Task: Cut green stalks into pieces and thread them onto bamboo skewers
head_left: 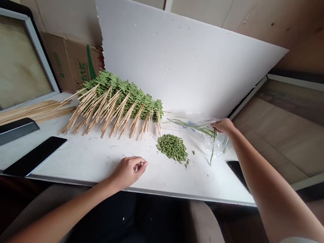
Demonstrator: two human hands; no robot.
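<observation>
My right hand (224, 126) reaches to the far right of the table, its fingers closed around long green beans (208, 130) lying in a clear plastic bag (221, 145). One bean hangs down over the bag's front side. Near the table's front edge rests my left hand (130, 171), fingers curled with the thumb against the forefinger and nothing visible between them. Ahead and to its right is a heap of short cut bean pieces (172, 147), a few lying loose beside it. Left of the heap, skewered bean pieces (124, 93) are stacked in a long row, their bare wooden stick ends (111, 111) pointing towards me.
Loose wooden skewers (24, 111) lie at the far left. Two dark flat devices (38, 155) are on the left of the white table (86, 163); another dark device (238, 172) lies under my right forearm. A white foam board (175, 60) and a cardboard box (68, 62) stand behind.
</observation>
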